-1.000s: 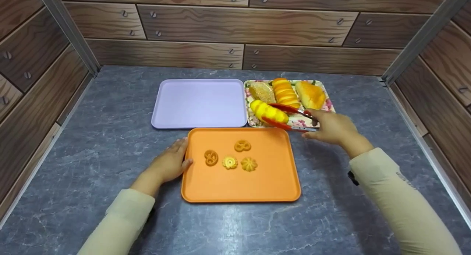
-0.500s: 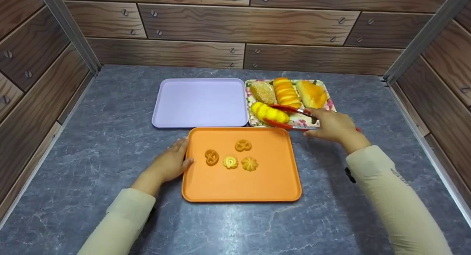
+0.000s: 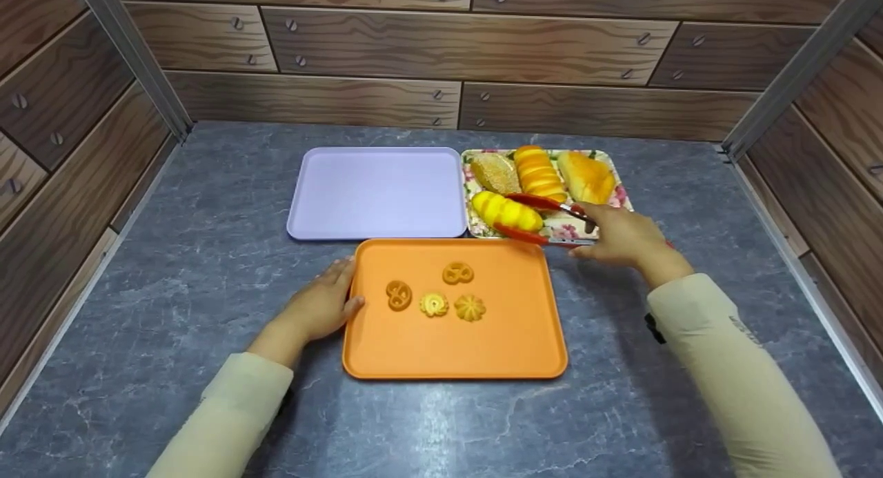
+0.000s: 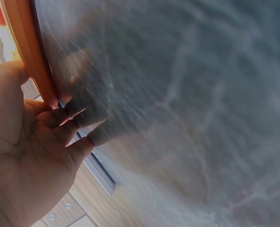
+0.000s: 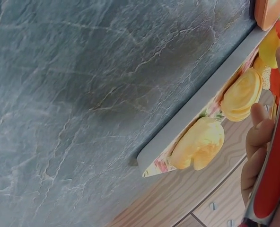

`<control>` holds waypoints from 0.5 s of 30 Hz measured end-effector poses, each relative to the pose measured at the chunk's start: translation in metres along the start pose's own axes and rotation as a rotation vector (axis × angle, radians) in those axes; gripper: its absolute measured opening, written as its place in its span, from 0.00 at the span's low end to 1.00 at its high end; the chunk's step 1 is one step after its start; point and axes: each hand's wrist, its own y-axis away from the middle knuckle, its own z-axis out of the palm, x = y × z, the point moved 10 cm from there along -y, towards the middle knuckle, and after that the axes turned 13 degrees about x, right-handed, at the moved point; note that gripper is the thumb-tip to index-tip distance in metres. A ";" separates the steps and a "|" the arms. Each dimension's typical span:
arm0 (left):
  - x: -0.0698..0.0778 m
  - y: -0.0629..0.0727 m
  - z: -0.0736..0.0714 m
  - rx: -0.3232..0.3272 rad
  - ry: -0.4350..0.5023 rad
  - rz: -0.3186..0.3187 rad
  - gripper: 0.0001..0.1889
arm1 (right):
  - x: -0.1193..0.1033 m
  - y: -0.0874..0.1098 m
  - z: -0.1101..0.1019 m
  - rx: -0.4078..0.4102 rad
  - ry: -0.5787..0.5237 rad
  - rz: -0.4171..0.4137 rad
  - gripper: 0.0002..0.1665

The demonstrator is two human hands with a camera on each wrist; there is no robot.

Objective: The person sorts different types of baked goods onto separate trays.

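Observation:
In the head view, my right hand (image 3: 624,236) grips red-tipped tongs (image 3: 528,235). The tongs' two red tips lie on either side of a yellow ridged bread roll (image 3: 507,213) on a floral tray (image 3: 570,225). Up close in the right wrist view, a red tong handle (image 5: 278,156) crosses my curled fingers (image 5: 259,135). My left hand (image 3: 321,302) rests at the left edge of an orange tray (image 3: 455,357), thumb on the rim. The left wrist view has its other fingers (image 4: 78,149) extended low beside the tray. Pretzel-shaped biscuits (image 3: 399,295) and flower-shaped biscuits (image 3: 470,307) lie on the orange tray.
A sesame bun (image 3: 495,173), a scored loaf (image 3: 538,174) and a folded golden bread (image 3: 586,177) share the floral tray. Left of it lies a lilac tray (image 3: 377,193). Wood-patterned walls (image 3: 455,47) enclose the grey marbled table (image 3: 441,430) on three sides.
My right hand and forearm have shifted very slightly, the tongs staying around the yellow roll. The left hand keeps its place at the orange tray's edge.

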 end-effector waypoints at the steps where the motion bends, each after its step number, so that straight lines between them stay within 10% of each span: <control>1: 0.000 0.000 0.000 0.000 0.001 0.000 0.35 | 0.000 0.000 0.000 0.003 -0.003 0.002 0.51; 15: 0.000 0.000 0.000 -0.006 0.003 -0.003 0.36 | 0.005 0.001 -0.003 0.044 -0.107 0.037 0.55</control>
